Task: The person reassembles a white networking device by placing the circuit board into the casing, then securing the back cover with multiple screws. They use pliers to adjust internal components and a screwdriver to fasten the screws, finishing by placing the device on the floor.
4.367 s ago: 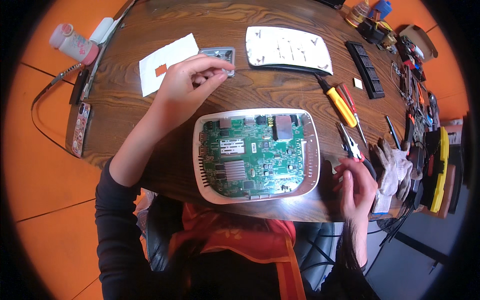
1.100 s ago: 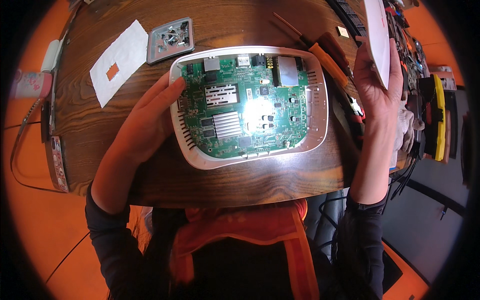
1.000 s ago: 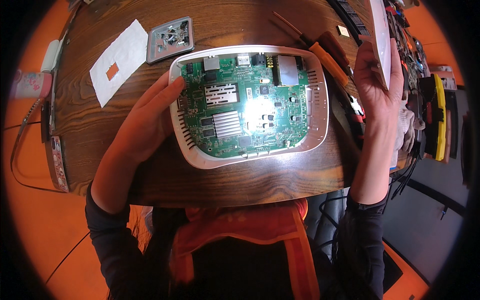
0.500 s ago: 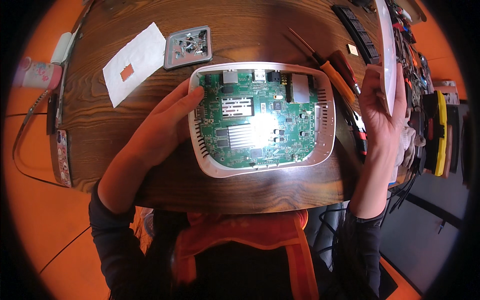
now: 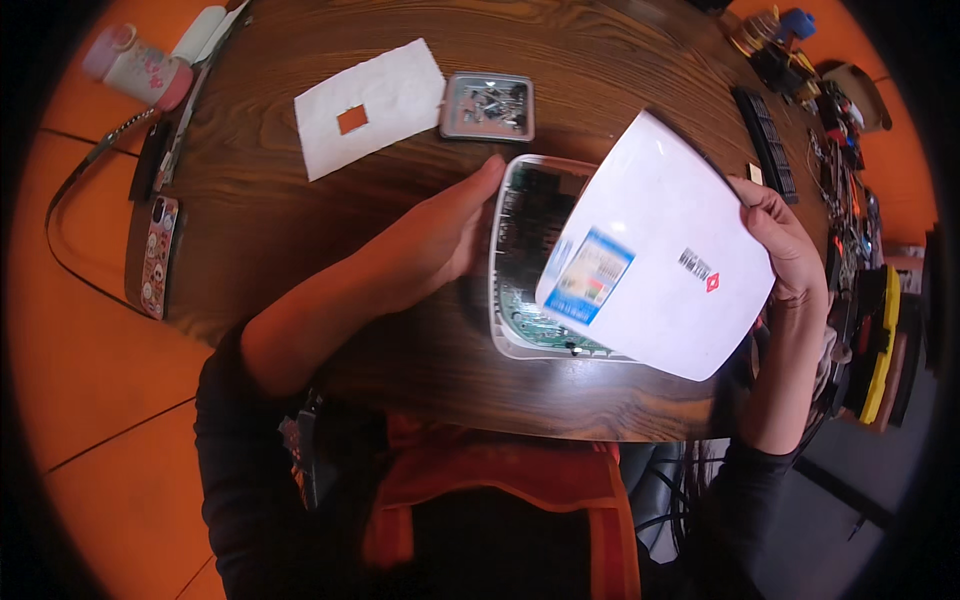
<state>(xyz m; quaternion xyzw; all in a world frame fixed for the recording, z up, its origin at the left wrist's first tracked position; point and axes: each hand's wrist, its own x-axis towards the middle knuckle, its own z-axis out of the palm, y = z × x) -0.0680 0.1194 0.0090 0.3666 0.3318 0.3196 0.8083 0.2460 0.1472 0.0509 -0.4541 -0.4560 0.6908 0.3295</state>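
Note:
My left hand (image 5: 448,222) grips the left wall of a white plastic device housing (image 5: 497,300), its thumb at the far left corner; the other fingers are mostly hidden. Inside the housing lies a green circuit board (image 5: 540,325), largely covered from view. My right hand (image 5: 785,245) holds a white cover (image 5: 680,220) by its right edge, thumb on top. The cover is tilted over the right part of the housing, its outer face with a blue-and-white label (image 5: 590,277) turned up. Whether cover and housing touch, I cannot tell.
Beyond the housing are a small tray of screws (image 5: 488,106) and a white cloth (image 5: 372,105) with a copper-coloured square (image 5: 352,119). A phone (image 5: 160,258) lies at the left edge, with a bottle (image 5: 138,68) farther off. Tools (image 5: 835,170) crowd the right side.
My right hand has brought the cover leftward from the right side, turning its outer face up and over the housing. The board is now mostly hidden. The view has shifted.

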